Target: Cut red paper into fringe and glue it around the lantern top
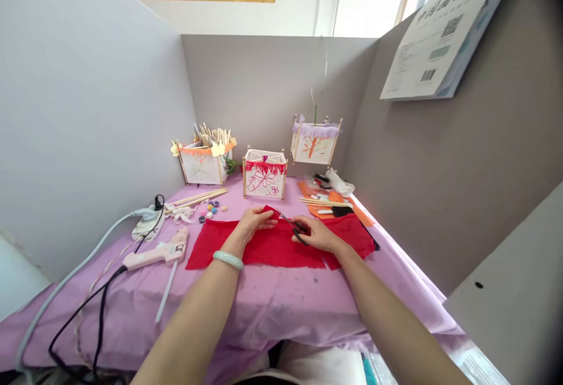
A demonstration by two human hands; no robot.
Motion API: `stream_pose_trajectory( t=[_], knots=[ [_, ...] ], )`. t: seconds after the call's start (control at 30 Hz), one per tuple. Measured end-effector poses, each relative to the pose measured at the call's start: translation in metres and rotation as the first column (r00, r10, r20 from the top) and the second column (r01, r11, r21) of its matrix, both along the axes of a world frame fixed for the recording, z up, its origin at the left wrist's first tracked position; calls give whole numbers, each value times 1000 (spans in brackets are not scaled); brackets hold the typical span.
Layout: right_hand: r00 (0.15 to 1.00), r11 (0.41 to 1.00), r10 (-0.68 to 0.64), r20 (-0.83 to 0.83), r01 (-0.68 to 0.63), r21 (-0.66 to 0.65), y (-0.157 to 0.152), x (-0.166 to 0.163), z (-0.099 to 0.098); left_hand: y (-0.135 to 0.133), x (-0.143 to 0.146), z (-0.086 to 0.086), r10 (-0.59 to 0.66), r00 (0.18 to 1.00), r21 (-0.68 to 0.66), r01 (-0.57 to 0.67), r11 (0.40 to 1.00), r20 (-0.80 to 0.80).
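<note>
From the head view, the red cloth [281, 253] lies spread across the worktop [272, 294], in front of the person. The left hand [255, 224] pinches its far edge between thumb and fingers, raising a small part; the right hand [317, 234] is closed round the handles of the scissors [301, 235], whose blades reach that raised edge. A split shows in the near edge, so whether this is 1 piece or 2, I cannot tell. The cloth looks thin, light and limp, likely to fold or drag under the blades; it is best held close beside the cut and kept taut.

Behind stand 2 stick-framed boxes: the left box [200, 168] is packed with wooden sticks [215, 136], while the contents of the middle box [265, 181] are hidden. The right box [314, 147], fringed in lilac, appears to hang, with a green stem [315, 115] rising from it.
</note>
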State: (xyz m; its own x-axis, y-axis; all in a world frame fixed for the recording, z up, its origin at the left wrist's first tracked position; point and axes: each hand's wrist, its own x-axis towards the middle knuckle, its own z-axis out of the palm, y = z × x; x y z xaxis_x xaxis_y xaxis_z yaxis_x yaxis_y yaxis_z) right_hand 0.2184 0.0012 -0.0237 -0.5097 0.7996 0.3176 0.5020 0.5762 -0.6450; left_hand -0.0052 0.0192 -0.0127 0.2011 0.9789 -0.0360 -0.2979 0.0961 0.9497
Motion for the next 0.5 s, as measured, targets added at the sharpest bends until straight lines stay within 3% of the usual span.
stream_pose_trajectory(
  t=[0.5],
  knots=[
    [1000,998,-23,20,21,66,1,-1,-3,-3,3,1,-3,998,-34,1,999,-57]
  ],
)
